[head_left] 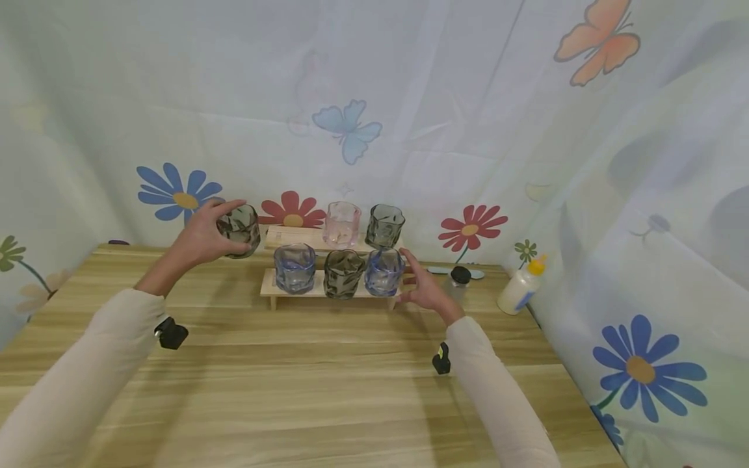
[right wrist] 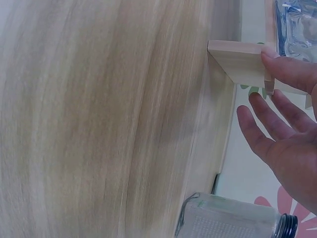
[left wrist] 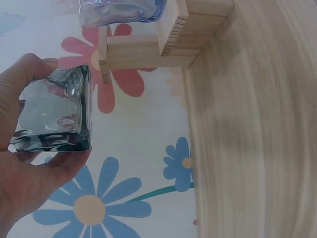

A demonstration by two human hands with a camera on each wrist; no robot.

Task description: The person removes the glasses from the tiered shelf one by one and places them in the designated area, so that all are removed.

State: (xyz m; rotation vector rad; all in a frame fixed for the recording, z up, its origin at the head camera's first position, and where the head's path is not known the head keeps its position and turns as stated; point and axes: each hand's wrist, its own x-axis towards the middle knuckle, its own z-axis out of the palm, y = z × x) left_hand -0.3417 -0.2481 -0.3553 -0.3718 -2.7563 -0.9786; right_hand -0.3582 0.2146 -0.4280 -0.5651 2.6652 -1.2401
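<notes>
Holds dark glass (head_left: 244, 229) in left hand (head_left: 205, 235) with fingers clamped round it; has right hand (head_left: 428, 290), with fingers apart, beside wooden stand (head_left: 268, 285).

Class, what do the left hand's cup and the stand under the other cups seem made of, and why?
Cup: probably glass, glossy; see-through with bright highlights, though clear plastic is possible. Stand: apparently wood, matte; pale grain shows along its edges.

Smoky wavy-sided glass (head_left: 243, 229), upright, held aloft; left of wooden rack (head_left: 292, 237)
</notes>
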